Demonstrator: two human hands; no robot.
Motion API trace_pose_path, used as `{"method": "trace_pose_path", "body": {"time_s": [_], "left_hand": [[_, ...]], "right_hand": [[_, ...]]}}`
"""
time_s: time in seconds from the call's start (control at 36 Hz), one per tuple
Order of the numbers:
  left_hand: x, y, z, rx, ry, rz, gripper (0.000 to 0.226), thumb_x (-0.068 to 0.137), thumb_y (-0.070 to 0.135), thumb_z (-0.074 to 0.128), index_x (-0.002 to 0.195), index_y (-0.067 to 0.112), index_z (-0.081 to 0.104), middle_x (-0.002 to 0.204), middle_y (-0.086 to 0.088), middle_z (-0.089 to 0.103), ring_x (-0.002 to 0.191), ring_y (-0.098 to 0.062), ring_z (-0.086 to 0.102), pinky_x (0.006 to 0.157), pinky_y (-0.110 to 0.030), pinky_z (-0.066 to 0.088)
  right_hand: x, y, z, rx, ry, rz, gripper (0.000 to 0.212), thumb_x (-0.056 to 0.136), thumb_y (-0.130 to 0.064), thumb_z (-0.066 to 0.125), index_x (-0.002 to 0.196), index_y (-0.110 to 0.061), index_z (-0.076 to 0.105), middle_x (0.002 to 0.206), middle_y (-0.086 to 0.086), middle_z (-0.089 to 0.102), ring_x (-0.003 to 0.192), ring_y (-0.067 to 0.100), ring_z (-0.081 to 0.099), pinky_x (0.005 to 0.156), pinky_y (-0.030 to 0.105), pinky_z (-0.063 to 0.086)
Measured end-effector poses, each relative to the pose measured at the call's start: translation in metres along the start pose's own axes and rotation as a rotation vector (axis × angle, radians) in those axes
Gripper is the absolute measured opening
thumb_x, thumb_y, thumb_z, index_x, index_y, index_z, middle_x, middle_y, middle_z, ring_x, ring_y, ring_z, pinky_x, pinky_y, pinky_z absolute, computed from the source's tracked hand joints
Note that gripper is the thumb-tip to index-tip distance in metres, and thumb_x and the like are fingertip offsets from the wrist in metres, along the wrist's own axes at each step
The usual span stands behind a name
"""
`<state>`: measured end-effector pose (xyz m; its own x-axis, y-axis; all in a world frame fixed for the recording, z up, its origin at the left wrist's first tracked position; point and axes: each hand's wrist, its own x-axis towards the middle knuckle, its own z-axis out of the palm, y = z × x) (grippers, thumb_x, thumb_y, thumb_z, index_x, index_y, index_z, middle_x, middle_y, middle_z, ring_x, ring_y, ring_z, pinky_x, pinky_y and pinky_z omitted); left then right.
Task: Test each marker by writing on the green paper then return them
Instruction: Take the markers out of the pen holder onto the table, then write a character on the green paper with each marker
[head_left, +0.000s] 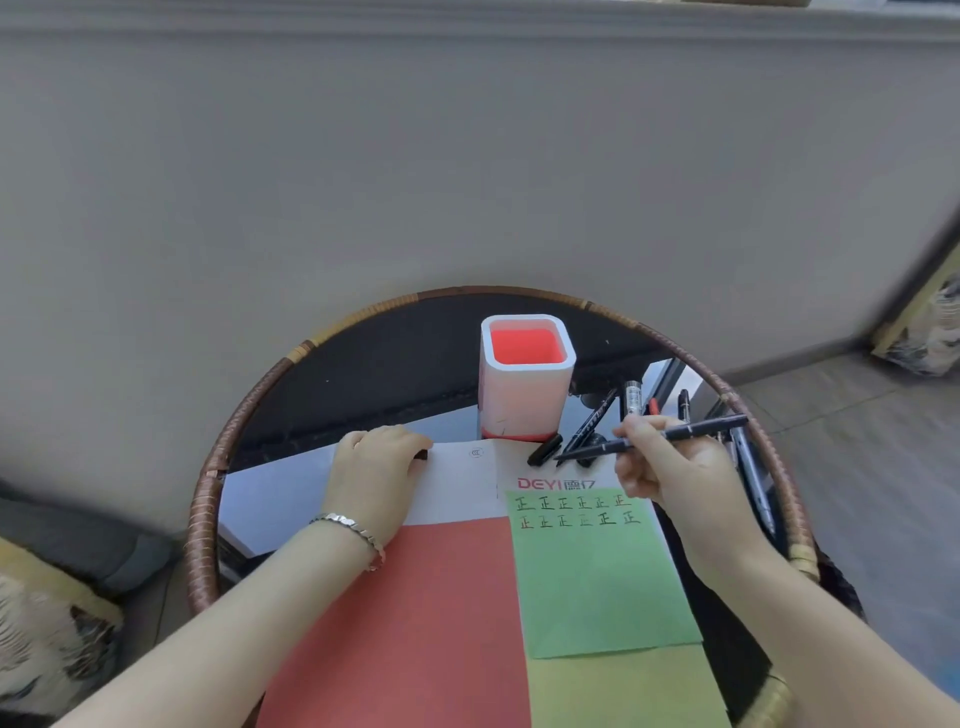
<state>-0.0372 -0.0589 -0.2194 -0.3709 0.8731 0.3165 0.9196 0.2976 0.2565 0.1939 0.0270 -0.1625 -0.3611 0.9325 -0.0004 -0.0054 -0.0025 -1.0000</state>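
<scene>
The green paper (597, 571) lies on the right of the round table, with two rows of black characters along its top edge. My right hand (670, 473) grips a black marker (691, 430), tip pointing left just above the paper. A loose black cap (544, 450) lies beside the tip. Several more markers (632, 397) lie at the table's right, behind and beside that hand. The white pen holder (524, 379) with a red inside stands at the back centre. My left hand (376, 467) rests on the white sheet (457, 483), and something small and dark shows at its fingertips.
A red sheet (415, 623) and a yellow-green sheet (623, 691) lie near the front. The glass table has a woven rattan rim (208, 493). A grey wall stands close behind. Patterned cushions (47, 639) sit at the left and far right.
</scene>
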Motion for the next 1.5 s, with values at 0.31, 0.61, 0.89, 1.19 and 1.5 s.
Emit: {"method": "trace_pose_path", "body": {"time_s": [0.31,0.61,0.89,1.19,1.5], "left_hand": [[-0.062,0.057,-0.026,-0.128,-0.092,0.329,0.041,0.084,0.032,0.039,0.113,0.014,0.062,0.120,-0.007,0.062,0.113,-0.023,0.057,0.097,-0.037,0.033],[-0.079,0.057,0.002,-0.106,-0.306,0.362,0.038,0.080,0.042,0.042,0.106,0.028,0.066,0.126,-0.015,0.057,0.119,-0.032,0.052,0.098,-0.046,0.036],[-0.082,0.058,0.013,-0.215,-0.231,0.291,0.030,0.077,0.039,0.045,0.096,0.031,0.067,0.121,-0.010,0.060,0.117,-0.031,0.054,0.102,-0.041,0.029],[-0.082,0.058,0.015,-0.245,-0.236,0.272,0.031,0.077,0.039,0.046,0.098,0.033,0.067,0.122,-0.009,0.059,0.118,-0.029,0.053,0.098,-0.037,0.027],[-0.082,0.058,0.015,-0.251,-0.246,0.262,0.032,0.075,0.040,0.045,0.097,0.034,0.067,0.123,-0.009,0.059,0.119,-0.027,0.052,0.100,-0.035,0.025]], "right_hand": [[-0.013,0.007,-0.006,0.134,-0.040,0.090,0.030,0.095,-0.024,0.042,0.083,-0.009,0.065,0.063,0.008,0.070,0.054,0.016,0.064,0.050,0.020,0.049],[-0.030,0.031,0.015,-0.073,0.010,0.014,0.019,0.085,-0.011,0.060,0.070,-0.013,0.049,0.044,-0.003,0.045,0.040,0.008,0.040,0.044,0.016,0.035],[-0.027,0.045,0.043,-0.162,0.009,-0.001,0.025,0.081,-0.024,0.067,0.063,-0.012,0.055,0.045,-0.003,0.058,0.042,0.007,0.055,0.045,0.015,0.043],[-0.017,0.066,0.049,-0.298,0.203,-0.086,0.038,0.081,-0.012,0.062,0.047,-0.005,0.046,0.032,-0.001,0.050,0.033,0.006,0.044,0.046,0.014,0.038],[-0.017,0.069,0.051,-0.312,0.182,-0.131,0.038,0.081,-0.011,0.063,0.046,-0.009,0.048,0.034,0.000,0.052,0.032,0.005,0.045,0.048,0.016,0.039]]}}
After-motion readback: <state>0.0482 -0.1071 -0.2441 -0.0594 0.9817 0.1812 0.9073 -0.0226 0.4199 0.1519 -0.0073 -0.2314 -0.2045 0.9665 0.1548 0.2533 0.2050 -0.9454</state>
